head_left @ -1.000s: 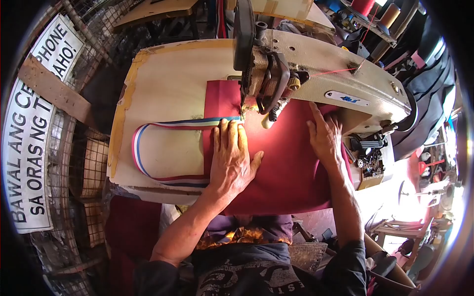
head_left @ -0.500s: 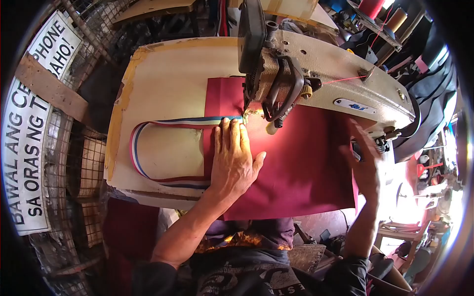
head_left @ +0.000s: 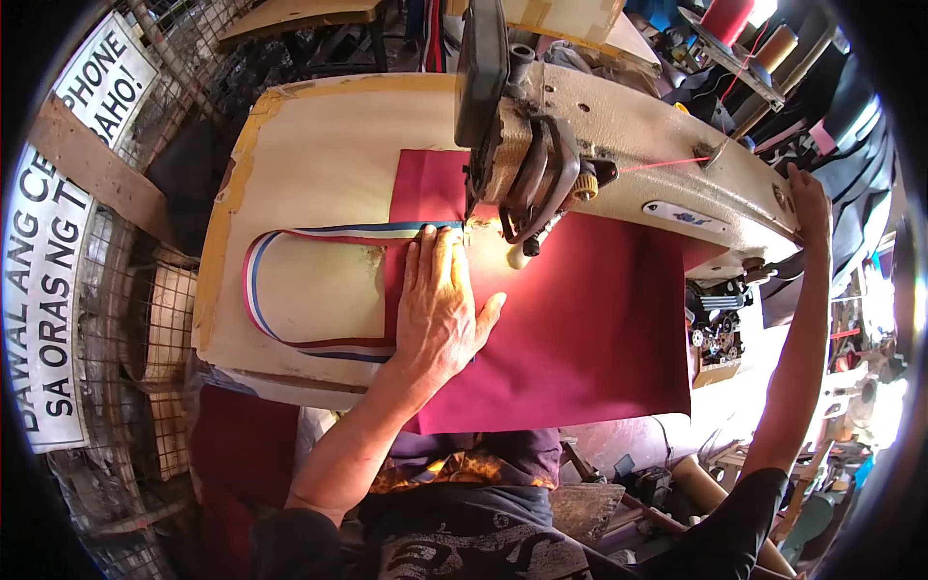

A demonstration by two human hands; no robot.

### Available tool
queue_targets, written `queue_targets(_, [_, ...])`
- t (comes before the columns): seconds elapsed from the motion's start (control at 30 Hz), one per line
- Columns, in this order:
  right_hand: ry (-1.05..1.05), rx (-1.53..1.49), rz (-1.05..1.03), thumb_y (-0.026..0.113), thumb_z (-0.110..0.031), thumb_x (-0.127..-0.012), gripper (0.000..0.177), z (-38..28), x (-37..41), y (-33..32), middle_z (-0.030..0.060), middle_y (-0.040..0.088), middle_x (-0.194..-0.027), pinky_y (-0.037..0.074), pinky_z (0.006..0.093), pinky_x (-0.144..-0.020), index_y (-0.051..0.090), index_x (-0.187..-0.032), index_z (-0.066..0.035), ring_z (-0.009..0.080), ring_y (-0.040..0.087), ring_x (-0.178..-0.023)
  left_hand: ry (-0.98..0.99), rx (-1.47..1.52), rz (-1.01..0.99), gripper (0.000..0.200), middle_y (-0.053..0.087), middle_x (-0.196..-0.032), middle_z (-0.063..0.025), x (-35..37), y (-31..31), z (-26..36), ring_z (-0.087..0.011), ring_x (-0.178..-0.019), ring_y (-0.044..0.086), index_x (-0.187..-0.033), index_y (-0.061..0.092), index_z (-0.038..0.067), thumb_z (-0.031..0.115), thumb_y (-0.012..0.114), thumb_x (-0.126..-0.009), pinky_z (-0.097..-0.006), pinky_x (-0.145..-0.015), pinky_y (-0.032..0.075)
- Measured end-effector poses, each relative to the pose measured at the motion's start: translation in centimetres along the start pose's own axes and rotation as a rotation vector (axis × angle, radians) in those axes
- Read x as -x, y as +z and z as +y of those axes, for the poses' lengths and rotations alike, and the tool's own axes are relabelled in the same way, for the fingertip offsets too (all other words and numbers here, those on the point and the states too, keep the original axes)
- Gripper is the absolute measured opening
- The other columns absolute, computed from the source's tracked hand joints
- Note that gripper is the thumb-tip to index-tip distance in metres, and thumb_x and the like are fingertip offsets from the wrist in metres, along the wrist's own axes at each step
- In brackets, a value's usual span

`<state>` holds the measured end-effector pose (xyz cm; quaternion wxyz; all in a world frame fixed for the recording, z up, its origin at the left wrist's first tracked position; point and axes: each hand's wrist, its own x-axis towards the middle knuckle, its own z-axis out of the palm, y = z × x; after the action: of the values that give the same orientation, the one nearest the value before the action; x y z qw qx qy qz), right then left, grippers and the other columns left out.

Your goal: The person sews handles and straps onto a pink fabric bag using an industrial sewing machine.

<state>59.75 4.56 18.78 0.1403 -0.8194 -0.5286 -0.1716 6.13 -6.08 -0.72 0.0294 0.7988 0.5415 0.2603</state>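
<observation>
My left hand (head_left: 437, 314) lies flat, fingers stretched, on a maroon fabric panel (head_left: 580, 338). Its fingertips press a striped red, white and blue strap (head_left: 362, 231) close to the needle area of a sewing machine (head_left: 633, 135). The strap runs out to the left in a loop and comes back under my left hand, where part of it is hidden. At the machine's right end, my right hand (head_left: 812, 205) grips the handwheel, which is mostly covered by the hand and the machine body.
The machine stands on a worn pale table (head_left: 319, 126) with taped edges. Thread spools (head_left: 725, 19) sit on a stand at upper right, with red thread leading to the machine. A wire mesh (head_left: 174, 319) and a lettered sign (head_left: 58, 309) are at left.
My right hand has moved from above the fabric's right edge up and right to the handwheel. My left hand stays on the strap and fabric; the view has shifted slightly.
</observation>
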Motion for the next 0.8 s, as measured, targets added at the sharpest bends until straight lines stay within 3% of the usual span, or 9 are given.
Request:
queue_targets(0.13, [0.032, -0.064, -0.071, 0.047, -0.058, -0.099, 0.058, 1.8, -1.1, 0.8, 0.0205, 0.074, -0.106, 0.05, 0.0473, -0.095, 0.076, -0.108, -0.009, 0.0413, 0.068, -0.106, 0.003, -0.023, -0.059, 0.077, 0.049, -0.139, -0.0246, -1.1, -1.3, -0.3, -0.0425, -0.137, 0.043, -0.14, 0.045, -0.009, 0.035, 0.078, -0.085, -0.0505, -0.117, 0.035])
queue_targets(0.2, [0.044, -0.09, -0.073, 0.047, -0.058, -0.1, 0.058, 1.8, -0.9, 0.7, 0.0214, 0.074, -0.106, 0.05, 0.0472, -0.094, 0.076, -0.107, -0.008, 0.0414, 0.069, -0.105, 0.009, 0.071, -0.058, 0.064, 0.054, -0.135, -0.0196, -2.3, -1.7, -1.7, -0.0359, -0.122, 0.052, -0.126, 0.058, -0.002, 0.038, 0.08, -0.082, -0.0469, -0.105, 0.042])
queue_targets(0.27, [0.035, -0.091, -0.101, 0.047, -0.058, -0.1, 0.059, 2.1, -1.1, 0.8, 0.0217, 0.074, -0.105, 0.05, 0.0471, -0.093, 0.076, -0.107, -0.008, 0.0411, 0.069, -0.104, 0.141, -0.018, 0.006, 0.062, 0.056, -0.134, -0.0176, -3.3, -1.8, -3.4, -0.0348, -0.119, 0.053, -0.122, 0.059, -0.001, 0.04, 0.08, -0.081, -0.0488, -0.103, 0.041])
queue_targets(0.3, [0.028, -0.076, -0.075, 0.047, -0.058, -0.1, 0.059, 2.3, -1.1, 0.9, 0.0216, 0.074, -0.105, 0.05, 0.0469, -0.093, 0.076, -0.107, -0.007, 0.0407, 0.069, -0.103, 0.134, -0.027, -0.1, 0.065, 0.055, -0.137, -0.0181, -3.4, -2.2, -3.8, -0.0369, -0.132, 0.047, -0.127, 0.059, -0.002, 0.044, 0.076, -0.085, -0.0523, -0.111, 0.036])
queue_targets(0.4, [0.02, -0.038, -0.029, 0.047, -0.058, -0.1, 0.06, 2.0, -0.8, 1.1, 0.0213, 0.074, -0.104, 0.051, 0.0463, -0.092, 0.076, -0.106, -0.006, 0.0396, 0.07, -0.101, 0.314, -0.106, -0.045, 0.07, 0.053, -0.142, -0.0205, -3.4, -1.3, -5.5, -0.0398, -0.146, 0.035, -0.133, 0.058, -0.003, 0.049, 0.069, -0.089, -0.0562, -0.121, 0.025])
queue_targets(0.43, [0.026, -0.032, -0.036, 0.047, -0.058, -0.1, 0.06, 1.9, -0.9, 0.9, 0.0212, 0.074, -0.103, 0.051, 0.0462, -0.092, 0.076, -0.106, -0.006, 0.0393, 0.07, -0.101, 0.262, -0.024, -0.121, 0.073, 0.051, -0.145, -0.0228, -3.2, -1.2, -5.7, -0.0416, -0.152, 0.025, -0.138, 0.055, -0.004, 0.051, 0.064, -0.092, -0.0569, -0.125, 0.016])
queue_targets(0.57, [0.005, 0.009, -0.099, 0.046, -0.057, -0.101, 0.061, 0.3, -0.1, -0.5, 0.0204, 0.074, -0.103, 0.051, 0.0461, -0.091, 0.076, -0.106, -0.005, 0.0387, 0.071, -0.099, 0.235, 0.001, -0.125, 0.072, 0.052, -0.144, -0.0238, -2.9, -0.5, -5.9, -0.0428, -0.15, 0.027, -0.137, 0.055, -0.006, 0.05, 0.064, -0.093, -0.0579, -0.125, 0.016])
queue_targets(0.67, [-0.145, -0.06, -0.074, 0.047, -0.055, -0.101, 0.06, 1.7, -0.7, 0.2, 0.0199, 0.075, -0.101, 0.052, 0.0442, -0.089, 0.075, -0.108, -0.003, 0.0357, 0.072, -0.097, 0.24, -0.005, -0.106, 0.074, 0.05, -0.145, -0.0249, -3.5, -0.5, -6.1, -0.043, -0.15, 0.028, -0.136, 0.055, -0.008, 0.051, 0.063, -0.093, -0.058, -0.125, 0.016])
queue_targets(0.8, [-0.177, -0.186, -0.227, 0.05, -0.045, -0.104, 0.051, 3.8, -1.4, 1.1, 0.0176, 0.075, -0.103, 0.052, 0.037, -0.088, 0.074, -0.112, -0.001, 0.0268, 0.072, -0.097, 0.234, -0.031, -0.118, 0.075, 0.049, -0.147, -0.0258, -3.5, -0.4, -6.0, -0.0434, -0.15, 0.028, -0.136, 0.055, -0.008, 0.053, 0.063, -0.093, -0.0579, -0.125, 0.015])
